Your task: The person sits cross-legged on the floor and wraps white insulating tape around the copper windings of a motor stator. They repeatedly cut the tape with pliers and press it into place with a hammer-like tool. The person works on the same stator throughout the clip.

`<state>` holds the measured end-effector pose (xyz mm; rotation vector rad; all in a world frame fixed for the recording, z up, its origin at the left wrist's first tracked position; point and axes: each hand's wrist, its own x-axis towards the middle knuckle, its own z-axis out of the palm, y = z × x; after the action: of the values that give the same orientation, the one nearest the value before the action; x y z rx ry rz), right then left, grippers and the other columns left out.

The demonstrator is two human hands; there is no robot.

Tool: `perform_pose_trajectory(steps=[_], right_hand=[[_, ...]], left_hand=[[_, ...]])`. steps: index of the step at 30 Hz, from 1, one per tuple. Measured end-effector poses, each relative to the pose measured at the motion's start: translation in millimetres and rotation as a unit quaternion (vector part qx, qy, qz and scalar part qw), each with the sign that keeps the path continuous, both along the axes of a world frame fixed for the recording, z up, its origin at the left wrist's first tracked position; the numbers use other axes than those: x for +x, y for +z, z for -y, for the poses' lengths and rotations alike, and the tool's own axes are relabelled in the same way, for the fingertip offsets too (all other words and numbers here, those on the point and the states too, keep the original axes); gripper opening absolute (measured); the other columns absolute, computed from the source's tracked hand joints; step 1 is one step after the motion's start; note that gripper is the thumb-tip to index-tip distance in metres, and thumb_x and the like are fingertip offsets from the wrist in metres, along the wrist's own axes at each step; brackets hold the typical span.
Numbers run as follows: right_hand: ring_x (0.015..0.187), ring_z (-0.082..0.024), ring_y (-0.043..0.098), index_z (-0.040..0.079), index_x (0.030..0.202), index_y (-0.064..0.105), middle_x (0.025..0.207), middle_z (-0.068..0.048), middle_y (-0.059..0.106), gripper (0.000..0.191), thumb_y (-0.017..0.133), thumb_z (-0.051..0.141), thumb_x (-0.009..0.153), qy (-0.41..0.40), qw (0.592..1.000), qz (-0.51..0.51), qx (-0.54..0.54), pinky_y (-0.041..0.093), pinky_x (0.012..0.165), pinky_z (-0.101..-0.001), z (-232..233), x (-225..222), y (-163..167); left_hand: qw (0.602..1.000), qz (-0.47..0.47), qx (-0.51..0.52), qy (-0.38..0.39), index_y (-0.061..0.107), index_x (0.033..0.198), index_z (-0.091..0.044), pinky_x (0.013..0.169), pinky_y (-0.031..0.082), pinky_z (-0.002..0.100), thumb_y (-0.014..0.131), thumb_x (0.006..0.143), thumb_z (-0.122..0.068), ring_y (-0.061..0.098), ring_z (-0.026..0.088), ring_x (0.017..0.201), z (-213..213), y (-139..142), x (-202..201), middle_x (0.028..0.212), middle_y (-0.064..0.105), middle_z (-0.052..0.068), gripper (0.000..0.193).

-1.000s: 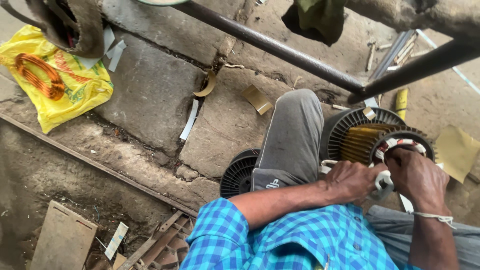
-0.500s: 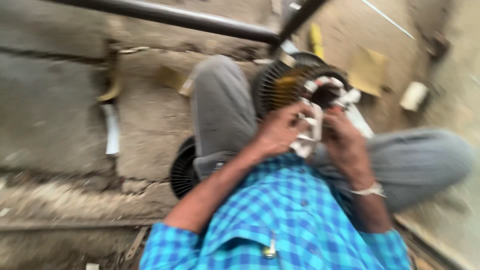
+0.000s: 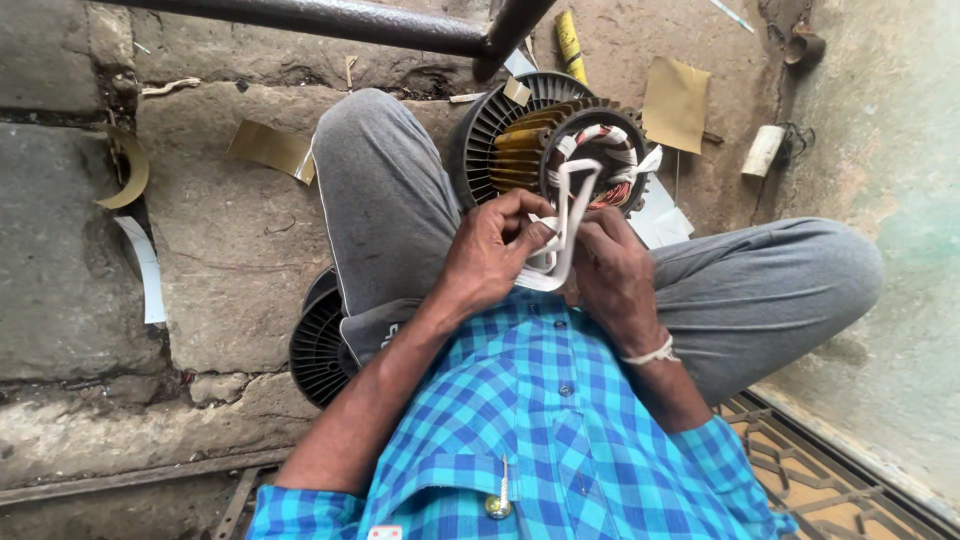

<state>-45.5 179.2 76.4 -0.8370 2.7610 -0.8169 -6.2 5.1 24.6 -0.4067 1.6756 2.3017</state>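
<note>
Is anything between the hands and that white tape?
No. The left hand and right hand both already pinch the white flat tape, which runs up to the round finned motor stator.

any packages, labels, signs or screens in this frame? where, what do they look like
No packages, signs or screens.
Small tag: on the checked shirt at the bottom edge, white rectangle with red marks, partly cut off.
Left hand and right hand hold only plain white tape at the motor stator.

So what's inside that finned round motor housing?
Inside the finned round motor housing show copper windings laced with white tape, which both hands pull. The deeper bore is hidden behind the tape and windings.
</note>
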Motion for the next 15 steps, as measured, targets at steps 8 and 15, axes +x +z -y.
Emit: perform_pose_trajectory(steps=[8, 15], right_hand=[[0.082, -0.01, 0.067, 0.003, 0.123, 0.063, 0.096, -0.005, 0.072, 0.018, 0.055, 0.002, 0.108, -0.067, 0.969, 0.116, -0.21, 0.053, 0.069, -0.0243, -49, 26, 11], [0.07, -0.011, 0.061, -0.003, 0.113, 0.074, 0.075, -0.004, 0.066, 0.032, 0.056, 0.022, 0.106, -0.085, 0.931, 0.135, -0.329, 0.051, 0.07, -0.0288, -109, 57, 35]], left_hand=[[0.999, -0.024, -0.043, 0.012, 0.077, 0.106, -0.005, 0.072, 0.061, 0.026, 0.074, 0.093, -0.013, 0.074, 0.011, 0.08, 25, 9, 15, 0.091, 0.079, 0.004, 0.015], [0.99, -0.039, -0.135, -0.024, 0.078, 0.101, -0.007, 0.069, 0.058, 0.027, 0.074, 0.092, -0.02, 0.073, 0.009, 0.076, 26, 14, 19, 0.086, 0.079, 0.003, 0.016]])
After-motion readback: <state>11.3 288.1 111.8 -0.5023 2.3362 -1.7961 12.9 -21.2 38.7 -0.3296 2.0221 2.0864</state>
